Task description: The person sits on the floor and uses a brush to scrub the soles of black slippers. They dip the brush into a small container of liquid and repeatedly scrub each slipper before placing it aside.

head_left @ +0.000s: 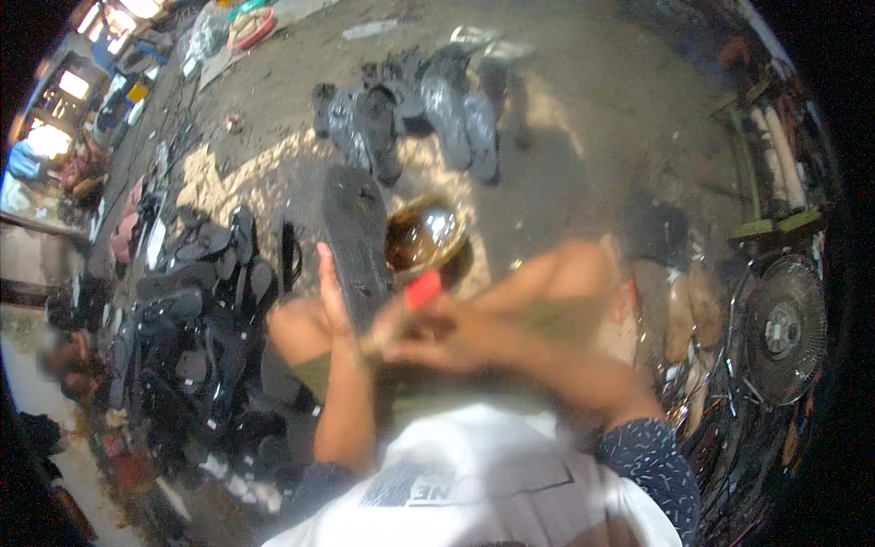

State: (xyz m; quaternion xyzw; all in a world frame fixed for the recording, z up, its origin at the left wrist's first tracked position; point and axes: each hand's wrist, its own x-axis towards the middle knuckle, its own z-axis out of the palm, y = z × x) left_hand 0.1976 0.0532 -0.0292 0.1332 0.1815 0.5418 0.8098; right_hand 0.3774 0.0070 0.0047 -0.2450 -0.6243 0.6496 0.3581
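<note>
A long black shoe sole (354, 223) stands almost upright in front of me. My left hand (334, 305) grips its lower part, with the thumb or a finger stretched along the left edge. Blurred by motion, my right hand (442, 335) is closed close to the sole's lower end. A small tool with a bright red end (423, 290) sticks out of its fingers; its kind is too smeared to make out. Just beyond the right hand, a round bowl (465, 219) holds a shiny amber-brown liquid. Whether the tool touches the sole cannot be seen.
Several dark soles (447, 105) lie on the floor ahead, some with a wet-looking sheen. A large heap of black soles (187, 319) is at my left. On the right are a round fan (780, 337) and a green frame (775, 223). A red basin (252, 29) stands far left.
</note>
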